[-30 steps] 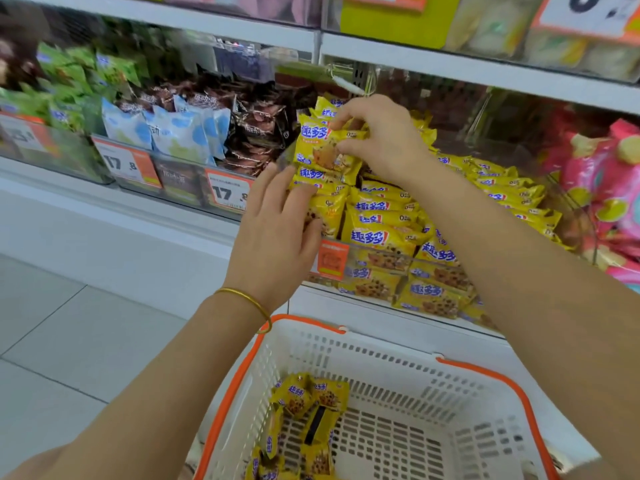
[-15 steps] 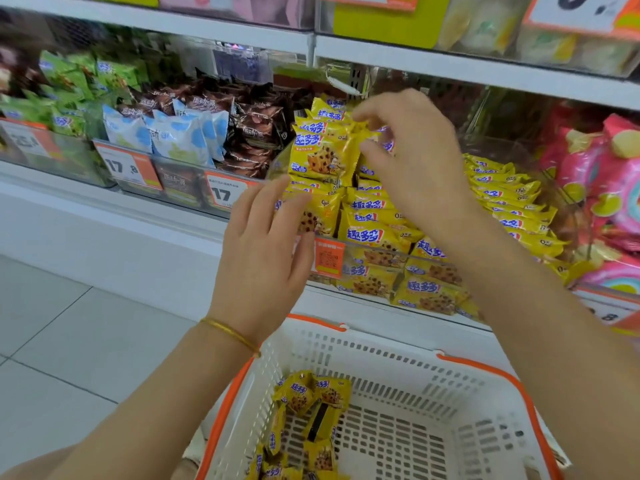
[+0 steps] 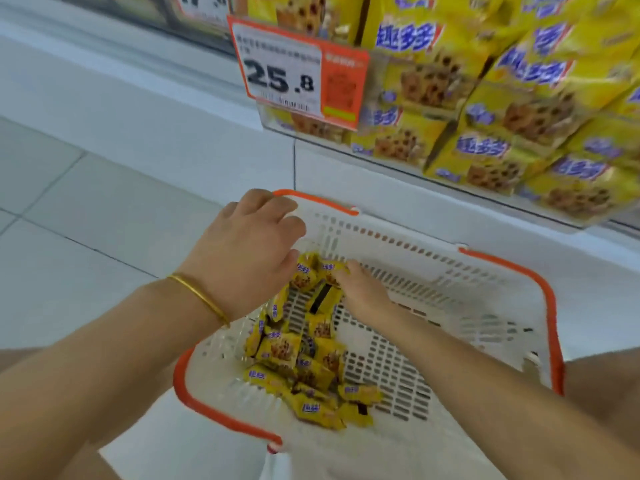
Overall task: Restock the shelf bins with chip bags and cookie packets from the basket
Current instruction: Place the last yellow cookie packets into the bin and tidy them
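Observation:
A white basket with an orange rim [image 3: 450, 271] sits below the shelf and holds several small yellow cookie packets [image 3: 294, 355] heaped at its left side. My right hand [image 3: 367, 292] reaches into the basket, its fingertips lying on the topmost yellow packet [image 3: 330, 268]. My left hand [image 3: 246, 251], with a gold bangle on the wrist, hovers over the basket's far left corner. Its fingers are loosely curled and hold nothing I can see; its thumb is close to another packet [image 3: 304, 275]. The shelf bin [image 3: 519, 109] above is stacked with larger yellow cookie packets.
An orange and white price tag reading 25.8 [image 3: 298, 71] hangs on the bin's front. The white shelf base [image 3: 398, 188] runs just behind the basket. Pale floor tiles [image 3: 86, 202] lie to the left.
Both hands have come down from the shelf bin to the basket, and my view has tipped down with them. The right hand let go of the packet it set in the bin.

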### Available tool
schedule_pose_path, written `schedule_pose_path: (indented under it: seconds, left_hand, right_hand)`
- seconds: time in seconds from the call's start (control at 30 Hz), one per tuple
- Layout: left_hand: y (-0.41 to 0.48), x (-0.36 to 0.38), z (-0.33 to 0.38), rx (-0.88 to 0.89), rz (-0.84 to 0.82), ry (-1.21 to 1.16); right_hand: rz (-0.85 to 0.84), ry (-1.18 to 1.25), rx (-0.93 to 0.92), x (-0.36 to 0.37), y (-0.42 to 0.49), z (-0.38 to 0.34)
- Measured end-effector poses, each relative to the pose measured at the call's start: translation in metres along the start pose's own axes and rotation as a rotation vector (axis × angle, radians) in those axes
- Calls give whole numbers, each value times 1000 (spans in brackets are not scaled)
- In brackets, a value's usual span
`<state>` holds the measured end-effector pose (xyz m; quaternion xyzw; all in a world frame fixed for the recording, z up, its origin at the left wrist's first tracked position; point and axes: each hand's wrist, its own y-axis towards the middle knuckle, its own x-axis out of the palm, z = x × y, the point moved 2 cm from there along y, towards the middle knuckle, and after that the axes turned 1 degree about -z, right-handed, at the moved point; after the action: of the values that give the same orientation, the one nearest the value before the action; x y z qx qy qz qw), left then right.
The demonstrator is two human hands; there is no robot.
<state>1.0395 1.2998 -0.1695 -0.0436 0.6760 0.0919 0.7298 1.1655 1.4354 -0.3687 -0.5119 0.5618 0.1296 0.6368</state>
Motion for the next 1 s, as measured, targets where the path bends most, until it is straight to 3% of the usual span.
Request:
schedule_pose_path:
  seconds: [0.2,0.33,0.5,0.6,0.77,0.83,1.0]
  left_hand:
    - [11,11,-10,-71,-43,14]
    - [14,15,-12,-96,-96,15]
    - [15,15,-7,-157,-182,-22]
    - [22,15,-5,-174,-289,-37]
    - [42,1,14,-146,-409,-264]
    - [48,-12,21,-136,-344,-355]
    - [50,-66,18,-42,28,-687]
  right_hand:
    - [28,-63,53,32,48,-1]
    - [196,24,225,39,57,-9]
    - [181,-59,251,34,50,0]
    - [169,250,178,10,26,1]
    - [115,763,-125,-85,-54,-19]
    - [139,865,-199,-124,-84,-29]
    - [354,1034,-198,-193,-154,-40]
